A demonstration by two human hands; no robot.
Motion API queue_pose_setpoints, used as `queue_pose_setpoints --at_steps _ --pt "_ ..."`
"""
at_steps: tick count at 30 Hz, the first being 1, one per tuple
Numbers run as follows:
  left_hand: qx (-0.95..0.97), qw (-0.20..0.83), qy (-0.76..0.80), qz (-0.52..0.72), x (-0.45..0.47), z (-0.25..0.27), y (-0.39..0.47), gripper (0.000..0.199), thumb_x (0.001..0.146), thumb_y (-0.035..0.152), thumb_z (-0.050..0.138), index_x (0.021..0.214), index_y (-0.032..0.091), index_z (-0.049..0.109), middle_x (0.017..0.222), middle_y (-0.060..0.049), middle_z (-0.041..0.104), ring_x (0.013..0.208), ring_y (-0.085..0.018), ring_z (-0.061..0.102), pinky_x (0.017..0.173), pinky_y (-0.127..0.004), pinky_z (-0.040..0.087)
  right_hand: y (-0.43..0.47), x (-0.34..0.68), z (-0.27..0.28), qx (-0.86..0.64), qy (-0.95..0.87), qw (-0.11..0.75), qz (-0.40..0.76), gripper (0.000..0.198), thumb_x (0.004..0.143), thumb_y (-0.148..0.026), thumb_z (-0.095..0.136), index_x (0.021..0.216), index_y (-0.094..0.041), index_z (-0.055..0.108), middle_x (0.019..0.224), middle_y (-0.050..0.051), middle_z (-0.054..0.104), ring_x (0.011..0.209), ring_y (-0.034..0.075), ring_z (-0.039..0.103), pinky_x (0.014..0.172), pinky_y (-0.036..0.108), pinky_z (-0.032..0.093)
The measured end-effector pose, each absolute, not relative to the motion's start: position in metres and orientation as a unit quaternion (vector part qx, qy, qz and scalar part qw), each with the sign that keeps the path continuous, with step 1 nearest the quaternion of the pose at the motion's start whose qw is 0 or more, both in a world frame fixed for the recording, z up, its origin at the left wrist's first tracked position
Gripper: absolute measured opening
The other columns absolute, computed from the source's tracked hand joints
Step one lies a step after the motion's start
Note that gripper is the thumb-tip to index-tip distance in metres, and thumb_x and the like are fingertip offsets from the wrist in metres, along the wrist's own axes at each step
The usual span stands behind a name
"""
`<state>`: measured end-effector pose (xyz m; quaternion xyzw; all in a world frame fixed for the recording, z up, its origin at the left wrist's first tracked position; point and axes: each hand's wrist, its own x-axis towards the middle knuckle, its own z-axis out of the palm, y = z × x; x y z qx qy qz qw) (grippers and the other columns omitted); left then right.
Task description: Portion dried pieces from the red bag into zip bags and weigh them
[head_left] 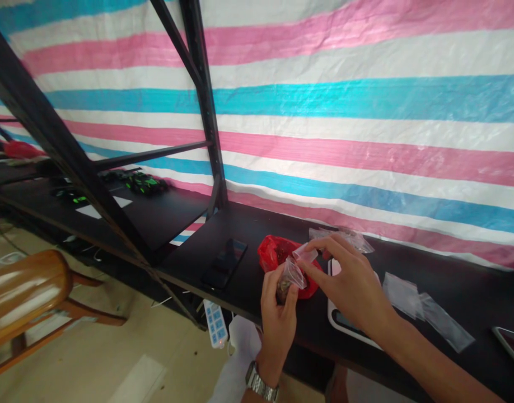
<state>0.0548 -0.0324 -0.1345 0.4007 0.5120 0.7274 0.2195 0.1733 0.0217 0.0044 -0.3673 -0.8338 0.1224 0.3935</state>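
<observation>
My left hand [277, 302] is closed around a small clear plastic bag [294, 273] with brownish bits in its lower part. The bag's mouth stands open toward the right. Pinched between the thumb and fingers of my right hand [343, 271] is a small translucent plastic piece [306, 254], held close to the bag's mouth; its exact kind is unclear. Beneath and behind both hands lies an open red plastic bag [270, 252] with dark bits inside. My right hand and forearm partly cover a white flat device with a dark display [333, 313], which looks like a small scale.
Clear plastic bags [402, 294] lie right of my forearm, with others [358, 240] behind my right hand. A dark phone [225, 263] rests on the black table [257, 221] at left. Another device [511, 342] sits far right. A black metal frame [206, 112] and wooden chair [28, 291] stand left.
</observation>
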Motion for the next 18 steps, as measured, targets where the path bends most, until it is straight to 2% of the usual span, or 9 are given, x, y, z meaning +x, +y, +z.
queue_pose_setpoints --at_steps 3,6,8,10,12,14,16,18 --pt "0.365 0.233 0.514 0.740 0.053 -0.137 -0.031 0.047 0.096 0.057 0.067 0.129 0.024 0.070 0.130 -0.012 0.070 0.124 -0.027 0.066 0.108 -0.037 0.050 0.037 0.170 -0.003 -0.406 -0.803 0.421 0.114 0.015 0.093 -0.040 0.071 0.095 -0.026 0.073 0.096 0.007 0.071 0.084 0.024 0.064 0.080 0.037 0.052" --pt "0.300 0.267 0.506 0.763 0.050 -0.141 -0.026 0.056 0.096 0.067 0.061 0.130 0.024 0.068 0.132 -0.012 0.071 0.124 -0.028 0.067 0.106 -0.038 0.053 0.055 0.159 -0.024 -0.444 -0.813 0.353 0.131 0.016 0.093 -0.039 0.072 0.087 -0.024 0.072 0.090 0.006 0.072 0.086 0.024 0.065 0.083 0.037 0.049" --pt "0.262 0.299 0.498 0.771 0.048 -0.144 -0.022 0.061 0.095 0.073 0.056 0.124 0.022 0.070 0.120 -0.012 0.075 0.113 -0.028 0.071 0.098 -0.039 0.057 0.063 0.152 -0.037 -0.450 -0.840 0.272 0.136 0.014 0.094 -0.034 0.070 0.087 -0.023 0.073 0.091 0.006 0.074 0.091 0.025 0.066 0.087 0.039 0.048" --pt "0.238 0.336 0.477 0.776 0.046 -0.146 -0.020 0.063 0.094 0.077 0.053 0.111 0.019 0.071 0.100 -0.011 0.076 0.095 -0.026 0.073 0.086 -0.039 0.060 0.066 0.148 -0.044 -0.448 -0.854 0.232 0.131 0.015 0.096 -0.030 0.066 0.089 -0.022 0.076 0.096 0.008 0.076 0.096 0.027 0.067 0.091 0.041 0.047" --pt "0.233 0.380 0.440 0.780 0.047 -0.146 -0.019 0.063 0.094 0.078 0.051 0.101 0.019 0.071 0.084 -0.009 0.074 0.081 -0.024 0.071 0.077 -0.038 0.059 0.061 0.148 -0.044 -0.435 -0.854 0.251 0.135 0.019 0.099 -0.029 0.061 0.092 -0.021 0.077 0.102 0.010 0.076 0.100 0.028 0.067 0.096 0.043 0.047" --pt "0.234 0.433 0.394 0.776 0.049 -0.142 -0.021 0.061 0.095 0.076 0.052 0.095 0.018 0.070 0.078 -0.007 0.072 0.074 -0.022 0.069 0.072 -0.036 0.058 0.053 0.153 -0.039 -0.414 -0.843 0.287 0.186 0.021 0.101 -0.032 0.057 0.096 -0.022 0.076 0.103 0.009 0.077 0.101 0.027 0.070 0.096 0.042 0.048" --pt "0.239 0.506 0.343 0.754 0.052 -0.137 -0.023 0.061 0.094 0.075 0.055 0.092 0.017 0.072 0.076 -0.007 0.072 0.071 -0.022 0.070 0.068 -0.035 0.058 0.043 0.159 -0.035 -0.398 -0.817 0.288 0.303 0.023 0.101 -0.038 0.055 0.102 -0.024 0.073 0.091 0.005 0.078 0.086 0.024 0.073 0.083 0.038 0.054" --pt "0.248 0.584 0.297 0.713 0.055 -0.131 -0.024 0.063 0.093 0.076 0.056 0.089 0.015 0.073 0.074 -0.009 0.072 0.066 -0.022 0.069 0.063 -0.035 0.056 0.036 0.165 -0.035 -0.389 -0.764 0.258 0.445 0.027 0.100 -0.048 0.055 0.102 -0.025 0.068 0.068 -0.001 0.071 0.060 0.021 0.070 0.061 0.033 0.053"
